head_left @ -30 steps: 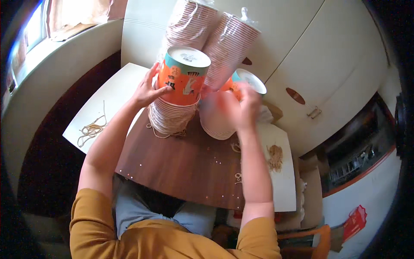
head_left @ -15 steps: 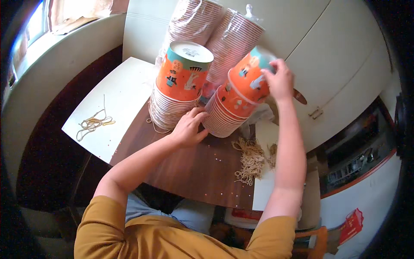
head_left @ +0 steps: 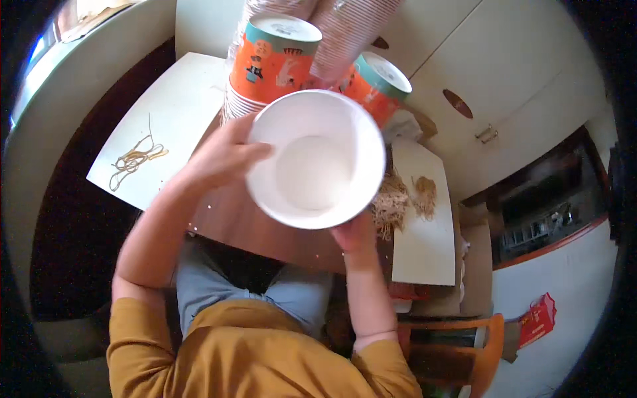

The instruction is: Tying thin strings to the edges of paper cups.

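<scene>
A large white-lined paper bucket (head_left: 315,169) is held up in front of me, its open mouth turned toward me. My left hand (head_left: 229,152) grips its left rim, the thumb lying inside. From below, my right hand (head_left: 355,233) supports it, most of its fingers hidden behind the bucket. Behind it stands an upside-down stack of orange and teal printed buckets (head_left: 275,63) with string around its lower rims. To the right, another upside-down stack (head_left: 379,83) is partly covered by the held bucket.
Plastic-wrapped bucket stacks (head_left: 352,33) lean at the back against a cream cabinet (head_left: 517,73). Loose string (head_left: 136,159) lies on the table's white left part. Bundles of cut string (head_left: 391,202) rest at the right. A wooden chair (head_left: 488,358) stands lower right.
My right hand has lifted the top bucket off the right stack and brought it toward me, mouth facing me. My left hand has left that stack and taken the bucket's rim. The view has shifted.
</scene>
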Demonstrator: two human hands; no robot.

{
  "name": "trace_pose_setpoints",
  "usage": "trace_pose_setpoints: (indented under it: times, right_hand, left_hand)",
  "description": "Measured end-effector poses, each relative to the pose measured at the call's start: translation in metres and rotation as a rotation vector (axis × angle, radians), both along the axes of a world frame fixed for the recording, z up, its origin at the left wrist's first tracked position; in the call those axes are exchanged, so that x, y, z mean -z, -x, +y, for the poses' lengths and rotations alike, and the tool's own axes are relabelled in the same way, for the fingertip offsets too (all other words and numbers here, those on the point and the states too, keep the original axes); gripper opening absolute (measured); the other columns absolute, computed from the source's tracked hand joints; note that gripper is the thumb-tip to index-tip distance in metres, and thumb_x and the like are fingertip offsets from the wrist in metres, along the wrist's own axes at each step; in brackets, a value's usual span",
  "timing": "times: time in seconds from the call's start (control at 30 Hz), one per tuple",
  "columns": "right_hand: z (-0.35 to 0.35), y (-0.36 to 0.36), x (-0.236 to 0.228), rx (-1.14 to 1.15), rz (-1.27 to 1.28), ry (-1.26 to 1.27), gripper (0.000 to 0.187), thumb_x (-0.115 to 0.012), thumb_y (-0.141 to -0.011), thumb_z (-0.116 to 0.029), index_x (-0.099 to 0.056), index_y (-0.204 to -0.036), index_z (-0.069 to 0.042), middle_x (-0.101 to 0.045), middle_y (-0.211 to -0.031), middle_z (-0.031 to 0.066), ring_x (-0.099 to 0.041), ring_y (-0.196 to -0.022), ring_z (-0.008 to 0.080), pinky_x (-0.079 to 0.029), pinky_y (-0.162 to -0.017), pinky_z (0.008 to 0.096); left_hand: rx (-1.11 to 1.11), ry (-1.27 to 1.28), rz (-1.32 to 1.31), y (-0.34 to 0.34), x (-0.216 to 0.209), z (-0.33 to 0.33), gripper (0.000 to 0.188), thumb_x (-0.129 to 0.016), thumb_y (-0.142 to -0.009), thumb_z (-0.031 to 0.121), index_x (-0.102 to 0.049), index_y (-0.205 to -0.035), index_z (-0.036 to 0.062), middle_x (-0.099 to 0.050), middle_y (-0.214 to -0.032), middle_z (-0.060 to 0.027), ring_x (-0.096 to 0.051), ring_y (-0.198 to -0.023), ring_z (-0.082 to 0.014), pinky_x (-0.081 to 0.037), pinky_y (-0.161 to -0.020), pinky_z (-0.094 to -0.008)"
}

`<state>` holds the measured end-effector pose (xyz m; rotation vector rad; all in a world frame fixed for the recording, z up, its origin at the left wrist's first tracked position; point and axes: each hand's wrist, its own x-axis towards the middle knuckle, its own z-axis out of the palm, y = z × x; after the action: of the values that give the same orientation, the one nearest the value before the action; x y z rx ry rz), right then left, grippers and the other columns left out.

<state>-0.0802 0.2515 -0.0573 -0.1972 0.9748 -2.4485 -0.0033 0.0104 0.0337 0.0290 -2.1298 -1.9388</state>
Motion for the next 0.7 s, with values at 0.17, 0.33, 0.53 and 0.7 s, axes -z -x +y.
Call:
trace_pose_setpoints:
  times: [0.17, 0.33, 0.53, 0.7]
  right_hand:
    - [0.054, 0.076, 0.043, 0.314, 0.89, -1.128, 0.028, -0.069, -0.082, -0.025, -0.066, -0.096, -0.001, -0.065, -0.095, 0.012, -0.063, -0.087, 0.0206, -0.051, -0.076, 0.0323]
    - [0.063, 0.144, -0.001, 0.05, 1.31, -1.846, 0.026, -0.066, -0.07, -0.021, -0.069, -0.086, 0.0, -0.066, -0.088, 0.0206, -0.064, -0.084, 0.0349, -0.052, -0.074, 0.0436]
    - [0.065, 0.177, 0.02, -0.092, 1.311, -1.954, 0.025, -0.066, -0.069, -0.022, -0.069, -0.085, -0.004, -0.066, -0.09, 0.0197, -0.064, -0.084, 0.0352, -0.051, -0.076, 0.0437]
    - [0.064, 0.144, -0.034, 0.173, 1.163, -1.187, 0.008, -0.067, -0.079, -0.008, -0.064, -0.078, -0.001, -0.057, -0.075, 0.0033, -0.054, -0.068, 0.01, -0.044, -0.063, 0.0255]
  left_hand:
    - [-0.182, 0.534, -0.186, -0.029, 0.032, -0.035, 0.049, -0.045, -0.076, 0.004, -0.048, -0.125, -0.0049, -0.064, -0.095, -0.0219, -0.063, -0.083, -0.0271, -0.049, -0.074, -0.0381]
    - [-0.038, 0.613, -0.393, -0.038, 0.027, -0.02, 0.057, -0.045, -0.08, 0.008, -0.036, -0.135, -0.0013, -0.061, -0.105, -0.0261, -0.064, -0.088, -0.0333, -0.05, -0.077, -0.0404]
    - [-0.259, 1.049, -0.118, -0.042, 0.032, -0.02, 0.047, -0.056, -0.081, 0.011, -0.048, -0.127, 0.0031, -0.061, -0.107, -0.0217, -0.064, -0.091, -0.0318, -0.05, -0.076, -0.0416]
    - [-0.151, 0.773, 0.165, -0.021, -0.007, 0.004, 0.02, -0.06, -0.084, 0.009, -0.063, -0.102, 0.0014, -0.062, -0.098, -0.0165, -0.063, -0.076, -0.0263, -0.05, -0.068, -0.037]
